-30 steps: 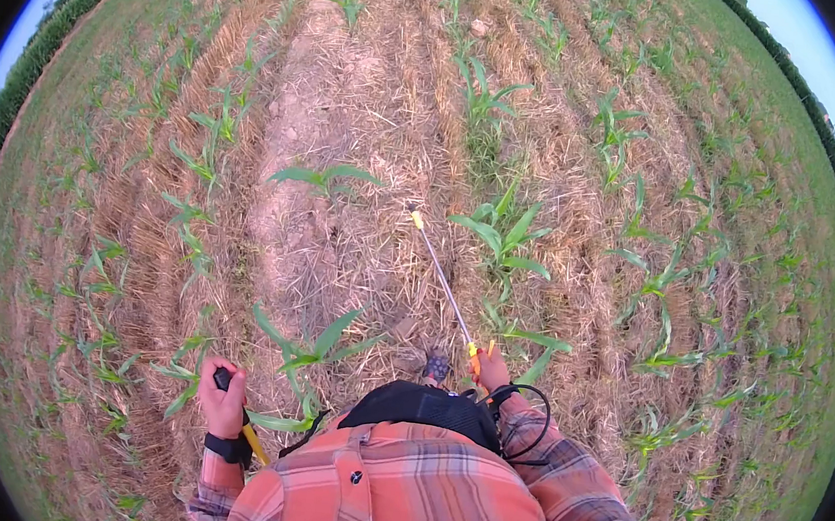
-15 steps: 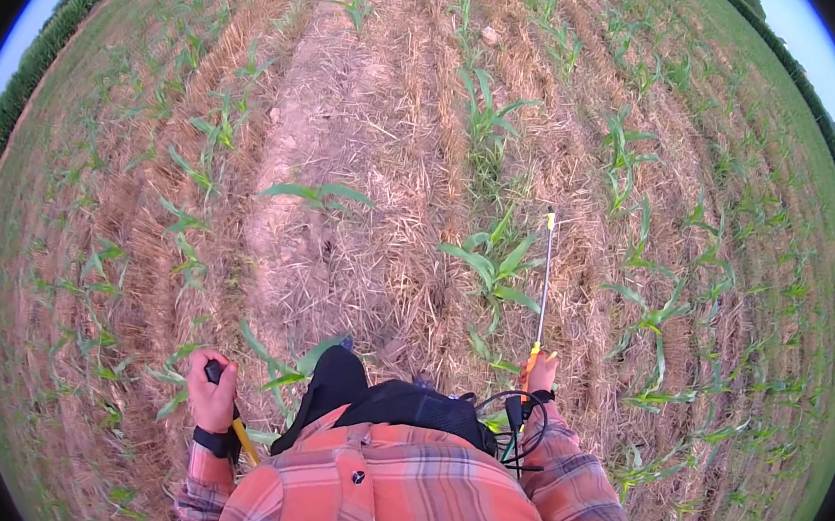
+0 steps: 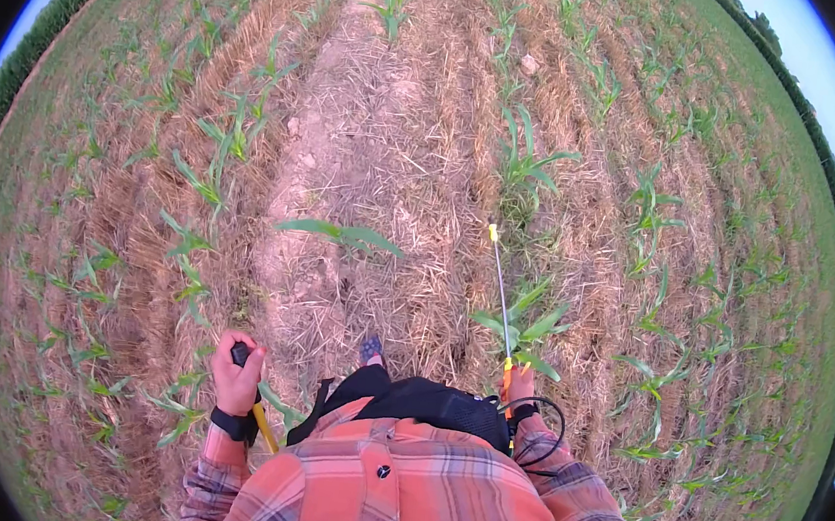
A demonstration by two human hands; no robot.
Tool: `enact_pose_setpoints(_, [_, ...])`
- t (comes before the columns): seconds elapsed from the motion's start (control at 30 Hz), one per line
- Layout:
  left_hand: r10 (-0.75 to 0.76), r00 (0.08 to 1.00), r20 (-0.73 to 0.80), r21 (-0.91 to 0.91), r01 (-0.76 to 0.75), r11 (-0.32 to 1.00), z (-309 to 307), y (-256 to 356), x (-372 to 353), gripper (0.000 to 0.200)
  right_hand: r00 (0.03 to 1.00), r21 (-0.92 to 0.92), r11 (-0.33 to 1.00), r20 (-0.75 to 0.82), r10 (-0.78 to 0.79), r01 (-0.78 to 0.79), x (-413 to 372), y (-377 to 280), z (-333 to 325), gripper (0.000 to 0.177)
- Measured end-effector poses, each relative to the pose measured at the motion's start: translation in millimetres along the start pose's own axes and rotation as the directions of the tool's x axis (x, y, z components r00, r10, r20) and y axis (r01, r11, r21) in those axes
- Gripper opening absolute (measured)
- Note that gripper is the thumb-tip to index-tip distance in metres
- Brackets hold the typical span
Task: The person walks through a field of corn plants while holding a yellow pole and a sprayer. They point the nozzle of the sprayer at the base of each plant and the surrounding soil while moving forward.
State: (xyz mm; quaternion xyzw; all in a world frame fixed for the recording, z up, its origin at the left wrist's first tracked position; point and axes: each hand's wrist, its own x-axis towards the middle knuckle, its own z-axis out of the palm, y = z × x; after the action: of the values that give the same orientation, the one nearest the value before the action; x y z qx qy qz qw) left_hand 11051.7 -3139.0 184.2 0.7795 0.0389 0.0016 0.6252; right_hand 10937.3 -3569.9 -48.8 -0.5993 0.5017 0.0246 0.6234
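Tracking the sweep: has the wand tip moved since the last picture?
Yes, left. The wand tip was right of the plant by the right hand; now it shows beyond that plant, left of its centre.

Wand nozzle [image 3: 493, 233] too sm. for detail

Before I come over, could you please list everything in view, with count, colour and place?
Spray wand: one, silvery with yellow tip, right hand
Lever: one, yellow, black grip, left hand
Hose: one, black, looped by right wrist
Young plants: many, green, in rows
Straw: countless, tan, between rows
Soil: one stretch, pinkish-brown, ahead
Hedge-like growth: two bands, green, outer edges
Sky: two patches, blue, upper corners
Wristbands: two, black, wrists
Shirt: one, orange plaid, torso
Shoe: one, bluish, ahead of waist
Left hand, right hand: two, bare, either side
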Motion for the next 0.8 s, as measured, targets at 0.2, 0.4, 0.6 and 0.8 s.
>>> enact_pose_setpoints(0.2, [-0.047,0.996,-0.072,-0.034,0.045,0.998,-25.8,0.4,68.3,0.013,0.965,-0.18,0.981,0.262,-0.024,0.073,0.9,-56.4,97.8,0.017])
enact_pose_setpoints(0.4, [-0.063,0.992,-0.106,-0.061,0.057,0.996,-41.0,34.8,87.5,0.015,0.854,-0.404,0.899,0.515,0.073,0.167,-0.5,-106.6,145.3,0.019])
enact_pose_setpoints(0.6, [0.0,0.98,-0.197,-0.03,-0.006,1.0,-43.7,65.5,104.9,0.012,0.75,-0.385,0.899,0.653,0.106,0.209,20.9,-148.4,169.7,0.021])
enact_pose_setpoints(0.8, [-0.002,0.977,-0.215,0.204,0.047,0.978,43.7,-5.8,186.6,0.011,0.818,-0.256,0.943,0.574,-0.029,0.213,120.3,-157.5,179.8,0.022])
